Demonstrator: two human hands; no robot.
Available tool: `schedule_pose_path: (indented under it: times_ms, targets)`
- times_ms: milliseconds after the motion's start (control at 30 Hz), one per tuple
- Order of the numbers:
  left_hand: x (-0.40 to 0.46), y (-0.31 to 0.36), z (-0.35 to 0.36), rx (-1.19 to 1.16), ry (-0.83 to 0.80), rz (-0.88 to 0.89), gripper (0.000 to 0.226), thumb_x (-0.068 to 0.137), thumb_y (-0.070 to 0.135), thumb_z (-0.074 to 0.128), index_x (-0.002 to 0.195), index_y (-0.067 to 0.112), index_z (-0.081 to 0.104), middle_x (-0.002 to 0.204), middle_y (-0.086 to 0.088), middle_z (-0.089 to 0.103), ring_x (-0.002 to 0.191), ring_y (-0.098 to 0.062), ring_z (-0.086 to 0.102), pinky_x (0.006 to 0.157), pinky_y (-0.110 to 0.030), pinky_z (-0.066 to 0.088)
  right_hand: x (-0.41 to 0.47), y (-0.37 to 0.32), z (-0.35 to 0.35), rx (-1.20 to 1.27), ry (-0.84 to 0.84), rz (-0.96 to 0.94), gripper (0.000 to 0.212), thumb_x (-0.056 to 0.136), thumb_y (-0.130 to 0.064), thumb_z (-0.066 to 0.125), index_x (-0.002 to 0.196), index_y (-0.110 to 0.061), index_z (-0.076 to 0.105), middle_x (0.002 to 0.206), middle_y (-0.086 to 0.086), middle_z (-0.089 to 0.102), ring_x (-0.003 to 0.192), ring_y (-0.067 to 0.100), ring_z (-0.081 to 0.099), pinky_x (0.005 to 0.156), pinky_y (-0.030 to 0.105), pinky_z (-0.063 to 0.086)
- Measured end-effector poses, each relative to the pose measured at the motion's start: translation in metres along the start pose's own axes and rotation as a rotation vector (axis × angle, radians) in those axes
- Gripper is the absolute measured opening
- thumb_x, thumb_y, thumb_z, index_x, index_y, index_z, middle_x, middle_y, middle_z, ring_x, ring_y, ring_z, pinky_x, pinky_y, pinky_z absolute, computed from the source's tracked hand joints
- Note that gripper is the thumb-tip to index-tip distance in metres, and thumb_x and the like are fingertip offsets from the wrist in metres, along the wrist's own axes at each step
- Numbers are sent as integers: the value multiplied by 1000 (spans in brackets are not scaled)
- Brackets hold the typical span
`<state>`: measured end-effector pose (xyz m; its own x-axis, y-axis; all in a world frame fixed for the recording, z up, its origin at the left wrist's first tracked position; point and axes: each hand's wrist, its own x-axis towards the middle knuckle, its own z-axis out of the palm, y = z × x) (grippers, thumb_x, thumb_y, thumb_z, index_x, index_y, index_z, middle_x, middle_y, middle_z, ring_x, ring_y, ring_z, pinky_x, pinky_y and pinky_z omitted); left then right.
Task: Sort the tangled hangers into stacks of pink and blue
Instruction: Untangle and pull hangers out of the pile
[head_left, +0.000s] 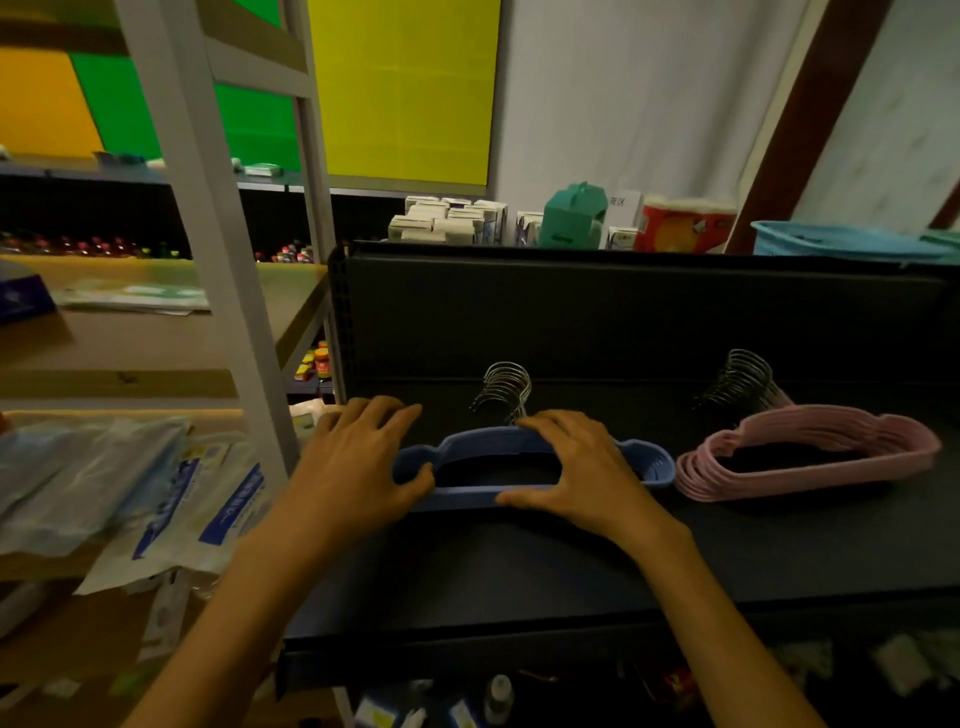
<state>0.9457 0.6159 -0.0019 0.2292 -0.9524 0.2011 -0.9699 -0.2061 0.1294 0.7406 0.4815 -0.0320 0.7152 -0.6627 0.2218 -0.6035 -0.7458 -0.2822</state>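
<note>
A stack of blue hangers (652, 465) lies flat on the dark shelf (519, 566), its metal hooks (506, 392) pointing toward the back panel. My left hand (358, 462) grips the stack's left end, thumb on the near edge. My right hand (576, 467) lies over the stack's middle, fingers across the top bar and thumb on the bottom bar. To the right, apart from the blue stack, a stack of pink hangers (810, 452) rests flat with its dark hooks (743, 382) fanned at the back.
A black back panel (623, 322) closes off the shelf behind the hangers. Above it stand small boxes (449, 221), a teal box (574, 215) and a blue basket (841, 239). Wooden shelves (156, 343) with plastic packets (104, 483) and a white post (218, 249) are at the left.
</note>
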Motion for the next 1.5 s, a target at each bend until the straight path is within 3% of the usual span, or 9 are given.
schedule_pose_path:
  times_ms: [133, 500, 767, 1000, 1333, 1500]
  targets:
    - [10, 12, 6, -6, -9, 41, 73, 87, 57, 49, 148, 28, 19, 151, 2, 24, 138, -19, 22, 113, -41, 24, -14, 6, -15, -37, 1, 35, 83, 73, -70, 57, 142, -39, 24, 148, -12, 26, 134, 11, 23, 103, 25, 19]
    - [50, 127, 26, -29, 0, 238, 72, 86, 60, 47, 147, 28, 24, 149, 2, 29, 135, -21, 26, 108, -41, 27, -117, 93, -81, -192, 233, 284, 58, 83, -43, 64, 135, -27, 45, 140, -7, 46, 131, 12, 37, 108, 23, 18]
    - [64, 275, 38, -61, 14, 404, 71, 84, 59, 49, 144, 27, 28, 145, 0, 33, 132, -22, 30, 105, -40, 29, -217, 195, -135, -294, 266, 423, 59, 85, -55, 54, 136, -26, 45, 142, -6, 44, 132, 11, 34, 109, 22, 14]
    - [63, 408, 62, -91, 55, 482, 68, 84, 59, 48, 142, 28, 32, 143, 1, 37, 130, -22, 32, 103, -41, 30, -315, 291, -171, -292, 250, 518, 57, 88, -51, 52, 139, -27, 41, 144, -9, 39, 135, 8, 28, 111, 25, 13]
    - [92, 560, 103, -93, -6, 573, 72, 86, 60, 44, 146, 24, 26, 146, 1, 33, 133, -21, 29, 107, -38, 30, -403, 412, -213, -274, 286, 641, 56, 87, -52, 54, 136, -28, 44, 140, -10, 43, 131, 9, 33, 106, 24, 19]
    - [123, 625, 128, -101, -75, 612, 73, 86, 60, 45, 147, 25, 25, 147, 1, 31, 133, -21, 28, 107, -41, 30, -423, 473, -220, -269, 277, 691, 65, 80, -62, 42, 136, -29, 44, 140, -9, 44, 129, 11, 37, 104, 23, 20]
